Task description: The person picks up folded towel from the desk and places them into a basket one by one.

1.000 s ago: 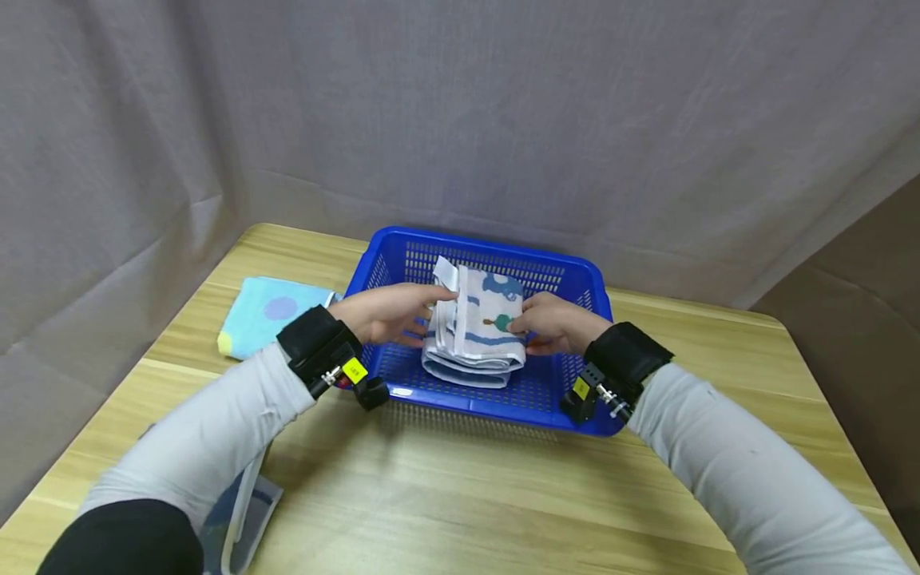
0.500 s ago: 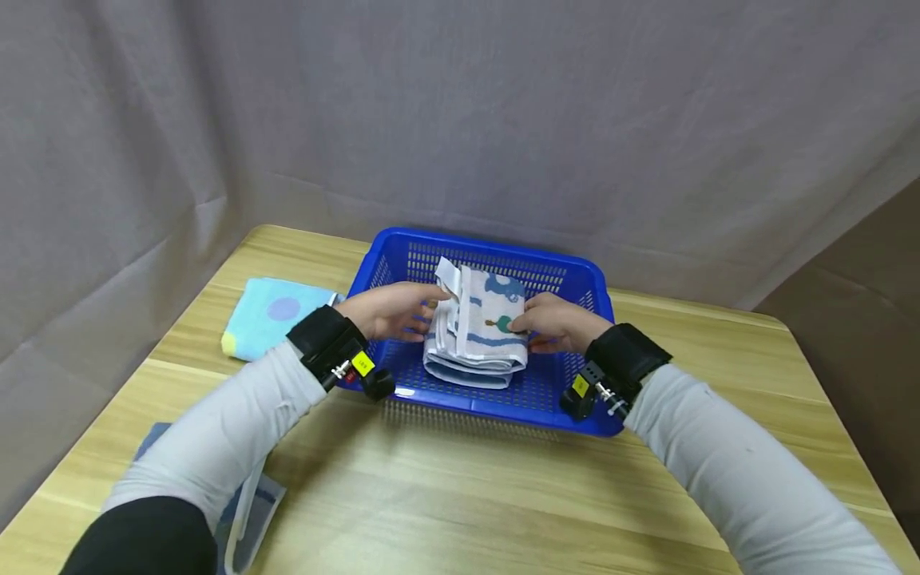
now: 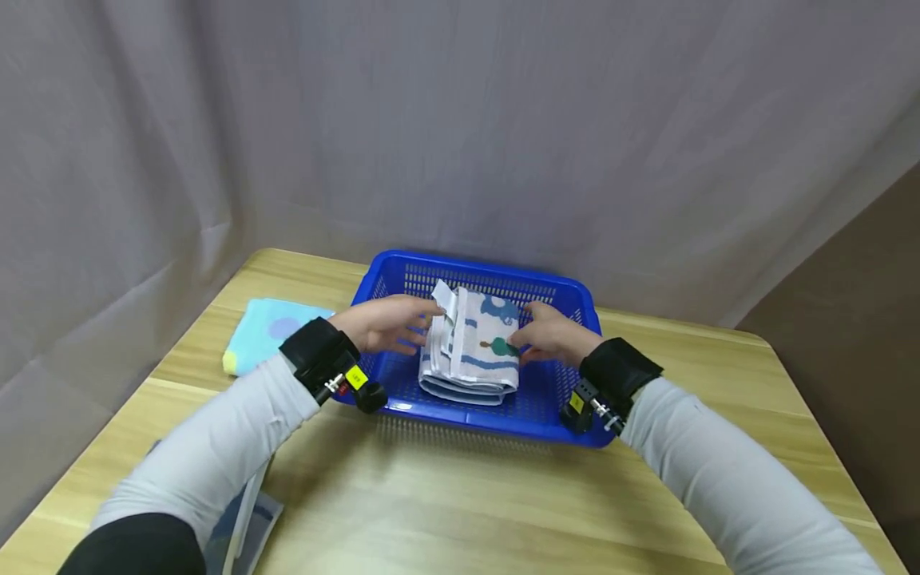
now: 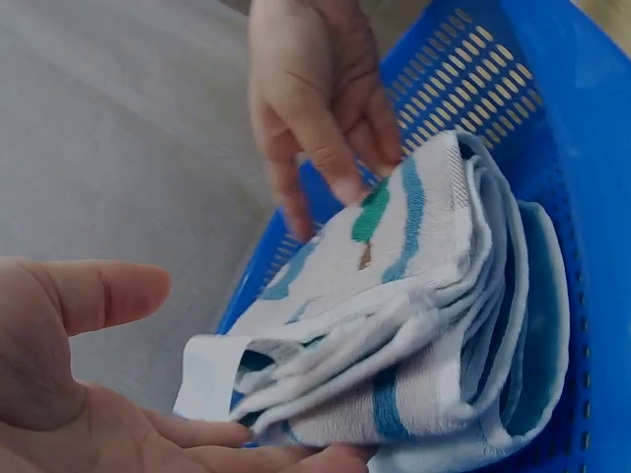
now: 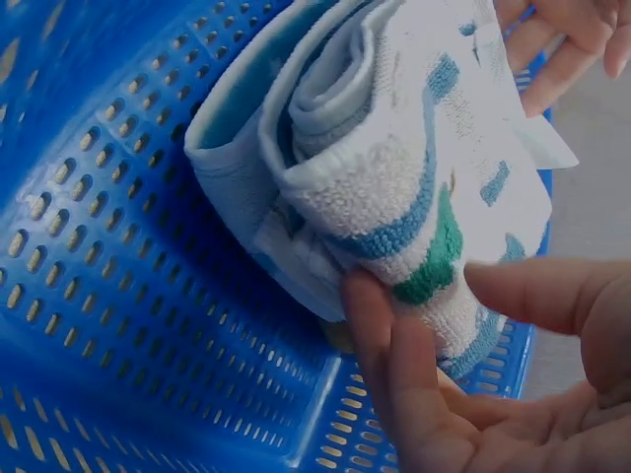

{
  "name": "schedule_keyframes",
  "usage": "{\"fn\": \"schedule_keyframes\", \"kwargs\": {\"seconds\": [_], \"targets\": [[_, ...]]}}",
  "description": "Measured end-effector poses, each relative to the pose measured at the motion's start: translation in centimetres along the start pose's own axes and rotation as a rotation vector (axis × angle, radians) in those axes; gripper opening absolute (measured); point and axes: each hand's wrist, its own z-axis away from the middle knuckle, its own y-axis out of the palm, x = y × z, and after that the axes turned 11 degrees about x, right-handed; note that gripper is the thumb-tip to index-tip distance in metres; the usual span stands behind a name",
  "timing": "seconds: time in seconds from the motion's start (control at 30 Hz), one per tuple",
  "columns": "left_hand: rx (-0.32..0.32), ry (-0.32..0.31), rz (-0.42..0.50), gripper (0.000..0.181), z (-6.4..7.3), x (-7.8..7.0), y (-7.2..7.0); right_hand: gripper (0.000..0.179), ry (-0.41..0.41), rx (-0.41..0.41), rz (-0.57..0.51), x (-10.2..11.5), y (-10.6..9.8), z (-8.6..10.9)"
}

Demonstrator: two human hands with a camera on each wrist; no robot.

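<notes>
A folded white towel [image 3: 480,343] with blue stripes, a green motif and a white tag lies in the blue plastic basket [image 3: 474,422]. My left hand [image 3: 388,323] is at the towel's left side; in the left wrist view its thumb [image 4: 113,296] stands apart from the cloth and its fingers reach the lower edge near the tag. At the towel's right side is my right hand [image 3: 553,335], fingers spread. The right wrist view has its fingers [image 5: 404,365] against the cloth and its thumb [image 5: 542,296] off to the side.
Left of the basket, a folded light-blue cloth [image 3: 269,331] with a purple dot lies on the wooden table [image 3: 460,511]. Part of a grey-blue cloth [image 3: 251,523] with a pale border shows beneath the left forearm. A grey curtain [image 3: 460,120] hangs behind.
The right hand has loosened from the towel, its fingers spreading. The left hand has drawn slightly away to the left. The whole head view has shifted, with the basket appearing lower.
</notes>
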Motion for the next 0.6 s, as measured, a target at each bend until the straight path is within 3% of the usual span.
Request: {"fn": "schedule_keyframes", "kwargs": {"seconds": [0.07,0.17,0.37,0.6], "targets": [[0.004,-0.003,-0.017,0.062,-0.4,0.1,0.1,0.073,-0.043,-0.057,-0.024,-0.2,0.1,-0.4],[-0.001,-0.009,-0.003,0.069,-0.9,0.3,0.2,0.062,-0.090,-0.095,-0.028,-0.3,0.3,-0.9],[-0.033,-0.018,0.024,0.068,-1.4,0.6,0.0,0.057,-0.084,-0.050,0.077,-0.3,0.4,-1.3],[-0.020,-0.025,-0.030,0.068,-1.9,0.5,-0.2,0.061,-0.055,-0.033,0.055,-0.1,0.4,-1.7]]}}
